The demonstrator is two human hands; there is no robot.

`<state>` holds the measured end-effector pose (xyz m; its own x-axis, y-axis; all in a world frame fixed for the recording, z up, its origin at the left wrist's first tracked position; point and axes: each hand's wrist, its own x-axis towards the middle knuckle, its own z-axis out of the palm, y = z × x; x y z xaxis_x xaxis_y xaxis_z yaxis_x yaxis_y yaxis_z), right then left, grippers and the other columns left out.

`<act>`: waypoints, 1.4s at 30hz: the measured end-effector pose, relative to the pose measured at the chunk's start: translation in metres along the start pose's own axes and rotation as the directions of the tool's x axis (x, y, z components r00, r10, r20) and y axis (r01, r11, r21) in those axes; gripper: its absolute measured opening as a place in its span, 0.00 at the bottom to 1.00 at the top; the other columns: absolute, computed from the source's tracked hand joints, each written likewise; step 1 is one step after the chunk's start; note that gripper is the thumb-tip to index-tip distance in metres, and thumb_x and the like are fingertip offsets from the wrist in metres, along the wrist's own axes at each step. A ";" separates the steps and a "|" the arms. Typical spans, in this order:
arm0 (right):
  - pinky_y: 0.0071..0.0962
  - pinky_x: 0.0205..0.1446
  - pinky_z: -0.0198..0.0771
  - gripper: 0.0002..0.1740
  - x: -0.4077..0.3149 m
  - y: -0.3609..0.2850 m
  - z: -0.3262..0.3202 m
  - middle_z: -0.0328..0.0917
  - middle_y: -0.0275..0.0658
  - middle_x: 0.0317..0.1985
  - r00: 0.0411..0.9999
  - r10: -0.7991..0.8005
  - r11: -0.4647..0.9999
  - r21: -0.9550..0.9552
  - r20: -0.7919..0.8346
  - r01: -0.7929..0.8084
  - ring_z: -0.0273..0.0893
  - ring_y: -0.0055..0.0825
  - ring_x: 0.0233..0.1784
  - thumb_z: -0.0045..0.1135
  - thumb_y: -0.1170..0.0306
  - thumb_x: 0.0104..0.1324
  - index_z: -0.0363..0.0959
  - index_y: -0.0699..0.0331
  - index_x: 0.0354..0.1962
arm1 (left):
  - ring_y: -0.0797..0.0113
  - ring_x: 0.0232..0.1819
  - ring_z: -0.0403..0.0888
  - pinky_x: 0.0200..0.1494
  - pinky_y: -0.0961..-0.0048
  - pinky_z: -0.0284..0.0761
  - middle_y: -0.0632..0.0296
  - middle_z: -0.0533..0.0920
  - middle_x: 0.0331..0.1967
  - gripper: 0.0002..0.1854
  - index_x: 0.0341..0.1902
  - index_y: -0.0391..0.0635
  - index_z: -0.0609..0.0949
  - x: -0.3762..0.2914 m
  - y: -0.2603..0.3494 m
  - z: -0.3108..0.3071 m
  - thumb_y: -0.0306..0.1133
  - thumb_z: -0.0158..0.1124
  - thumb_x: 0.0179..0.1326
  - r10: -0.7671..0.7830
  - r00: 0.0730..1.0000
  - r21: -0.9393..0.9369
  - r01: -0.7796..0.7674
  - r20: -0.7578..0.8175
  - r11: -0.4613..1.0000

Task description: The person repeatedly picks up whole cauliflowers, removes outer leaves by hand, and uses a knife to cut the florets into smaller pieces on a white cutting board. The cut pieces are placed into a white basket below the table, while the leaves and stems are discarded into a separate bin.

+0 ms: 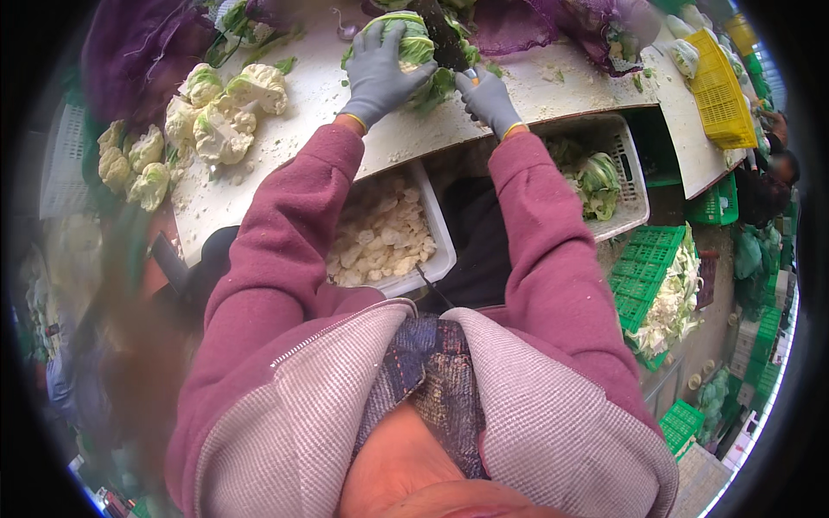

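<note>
On the white tabletop (pixel 311 129), my left hand (pixel 382 74) in a grey glove presses on a leafy cauliflower head (pixel 411 48), its fingers spread over the green leaves. My right hand (pixel 489 97), gloved too, grips the handle of a large knife (pixel 447 42). The wide dark blade points away from me, just right of the head. Trimmed cauliflower heads (pixel 223 123) lie in a group at the left, with smaller cauliflower pieces (pixel 136 162) by the table's left end. Leaf scraps and crumbs are scattered about.
Below the table edge stand a white crate (pixel 443 249) of cauliflower pieces and another white crate (pixel 641 194) with leaves. Purple mesh sacks (pixel 146 58) lie at the back. A yellow basket (pixel 719 90) is at the right. Green crates (pixel 644 269) stand on the floor; a person (pixel 771 175) is far right.
</note>
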<state>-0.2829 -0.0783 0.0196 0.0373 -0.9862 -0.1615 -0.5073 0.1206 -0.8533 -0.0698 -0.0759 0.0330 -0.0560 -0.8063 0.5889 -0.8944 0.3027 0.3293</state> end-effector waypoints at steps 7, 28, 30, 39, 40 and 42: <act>0.25 0.18 0.66 0.18 0.019 0.012 -0.018 0.73 0.32 0.23 0.986 0.043 0.975 0.210 0.162 -0.077 0.69 0.19 0.17 0.60 0.53 0.67 0.75 0.60 0.41 | 0.45 0.69 0.63 0.72 0.54 0.60 0.47 0.68 0.66 0.46 0.67 0.46 0.70 -0.013 -0.018 0.000 0.57 0.76 0.48 0.047 0.996 -0.132 -0.056 -0.073 0.990; 0.27 0.19 0.67 0.19 0.001 0.012 -0.018 0.70 0.30 0.23 0.979 0.128 0.900 0.397 0.159 -0.182 0.68 0.19 0.19 0.63 0.51 0.67 0.72 0.57 0.40 | 0.47 0.73 0.58 0.75 0.58 0.57 0.46 0.63 0.70 0.45 0.69 0.42 0.66 -0.031 -0.033 -0.008 0.46 0.78 0.52 0.013 0.997 -0.364 -0.040 -0.076 0.931; 0.26 0.19 0.67 0.19 -0.006 0.005 -0.015 0.71 0.30 0.23 0.983 0.106 0.909 0.388 0.147 -0.156 0.69 0.18 0.19 0.63 0.52 0.66 0.72 0.57 0.41 | 0.47 0.73 0.58 0.75 0.58 0.57 0.46 0.63 0.70 0.46 0.69 0.42 0.65 -0.031 -0.033 -0.008 0.46 0.78 0.52 0.000 0.997 -0.369 -0.028 -0.075 0.929; 0.22 0.22 0.70 0.21 -0.040 -0.045 0.016 0.74 0.32 0.23 0.917 -0.233 0.935 0.183 -0.325 0.303 0.72 0.16 0.18 0.62 0.54 0.66 0.72 0.65 0.37 | 0.45 0.74 0.57 0.76 0.56 0.55 0.45 0.62 0.70 0.46 0.70 0.42 0.65 -0.032 -0.040 0.001 0.45 0.77 0.52 -0.025 0.995 -0.413 -0.016 -0.093 0.911; 0.27 0.27 0.74 0.22 -0.040 -0.048 0.020 0.77 0.37 0.25 0.872 -0.259 0.930 0.138 -0.415 0.341 0.75 0.20 0.20 0.62 0.54 0.66 0.74 0.67 0.39 | 0.45 0.74 0.58 0.75 0.56 0.55 0.44 0.62 0.70 0.45 0.70 0.42 0.65 -0.033 -0.040 0.001 0.45 0.77 0.53 -0.041 0.996 -0.438 0.001 -0.080 0.899; 0.33 0.33 0.76 0.24 -0.038 -0.047 0.029 0.80 0.45 0.28 0.870 -0.278 0.930 0.113 -0.407 0.351 0.80 0.32 0.25 0.60 0.53 0.66 0.74 0.69 0.42 | 0.44 0.73 0.59 0.75 0.56 0.56 0.44 0.63 0.70 0.46 0.70 0.43 0.65 -0.033 -0.038 0.002 0.46 0.77 0.52 -0.040 0.994 -0.377 -0.003 -0.104 0.926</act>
<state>-0.2355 -0.0435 0.0519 -0.1772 -0.9377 0.2989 -0.3609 -0.2207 -0.9061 -0.0348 -0.0614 -0.0003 0.0259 -0.7603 0.6491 -0.6613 0.4739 0.5814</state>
